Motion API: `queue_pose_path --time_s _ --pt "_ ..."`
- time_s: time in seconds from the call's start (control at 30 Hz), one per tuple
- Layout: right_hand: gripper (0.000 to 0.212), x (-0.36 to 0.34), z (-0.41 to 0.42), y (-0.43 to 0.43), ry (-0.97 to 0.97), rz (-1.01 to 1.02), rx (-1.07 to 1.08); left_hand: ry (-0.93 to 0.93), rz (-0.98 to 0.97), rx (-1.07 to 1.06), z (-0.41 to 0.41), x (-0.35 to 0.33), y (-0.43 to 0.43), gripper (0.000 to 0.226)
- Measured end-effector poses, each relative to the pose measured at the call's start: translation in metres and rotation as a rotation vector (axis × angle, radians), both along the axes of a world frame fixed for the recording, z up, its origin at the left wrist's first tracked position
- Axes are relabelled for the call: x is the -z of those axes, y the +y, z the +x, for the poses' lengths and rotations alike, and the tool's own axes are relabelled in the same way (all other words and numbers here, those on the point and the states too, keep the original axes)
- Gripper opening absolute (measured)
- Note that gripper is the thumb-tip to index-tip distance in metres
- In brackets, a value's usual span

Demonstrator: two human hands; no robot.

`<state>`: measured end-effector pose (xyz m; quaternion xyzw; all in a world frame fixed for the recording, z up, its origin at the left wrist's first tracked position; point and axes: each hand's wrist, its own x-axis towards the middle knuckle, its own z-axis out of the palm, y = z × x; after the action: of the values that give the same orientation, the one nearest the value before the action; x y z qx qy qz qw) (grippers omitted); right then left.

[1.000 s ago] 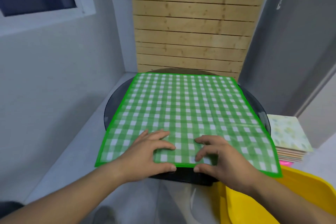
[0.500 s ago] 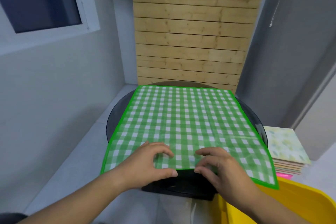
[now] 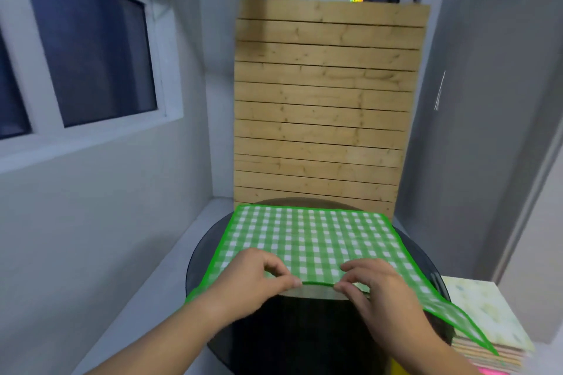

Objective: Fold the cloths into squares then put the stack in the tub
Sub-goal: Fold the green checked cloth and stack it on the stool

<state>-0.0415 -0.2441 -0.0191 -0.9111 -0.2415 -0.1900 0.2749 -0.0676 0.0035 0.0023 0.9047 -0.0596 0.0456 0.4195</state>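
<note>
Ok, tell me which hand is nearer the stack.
Right. The right hand pinches the cloth's near edge just left of the stack; the left hand pinches it farther left.

Straight beyond the grip a pale wooden slat panel (image 3: 326,106) stood upright at the far end of a narrow room, behind a round dark glass table (image 3: 202,256). Up and left of the grip a white-framed window (image 3: 88,49) showed dark panes above a white wall (image 3: 100,216). To the right rose a plain grey wall (image 3: 487,100).
</note>
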Motion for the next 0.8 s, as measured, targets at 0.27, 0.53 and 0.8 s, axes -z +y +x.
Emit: queue_pose_path --time_s 0.27,0.53,0.8 --pt "0.018 -0.04 0.043 -0.016 -0.157 -0.064 0.112 -0.116 -0.017 -0.013 0.053 -0.051 0.011 0.023" --pt "0.012 -0.044 0.134 -0.02 -0.256 -0.27 0.226 -0.077 0.388 -0.035 0.155 -0.066 0.021 0.035" --pt "0.017 0.013 0.233 0.006 0.201 -0.268 0.195 0.108 0.577 -0.009 0.261 0.019 0.026 0.035"
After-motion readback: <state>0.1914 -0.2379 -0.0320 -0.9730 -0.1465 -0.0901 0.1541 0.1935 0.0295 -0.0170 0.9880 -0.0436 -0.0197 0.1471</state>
